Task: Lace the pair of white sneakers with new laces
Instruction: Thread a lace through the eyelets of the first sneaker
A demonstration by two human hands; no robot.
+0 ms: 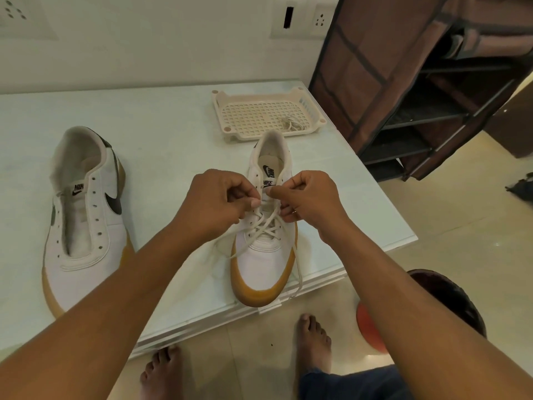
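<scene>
Head camera showed two white sneakers on one table (161, 134): an unlaced sneaker (86, 226) at left, a half-laced sneaker (264, 264) at right. Over the latter's tongue, the left hand (213, 203) and right hand (308, 197) each pinched its one lace (259, 226) between thumb and forefinger. One spare lace (291, 124) lay in one tray (230, 111).
</scene>
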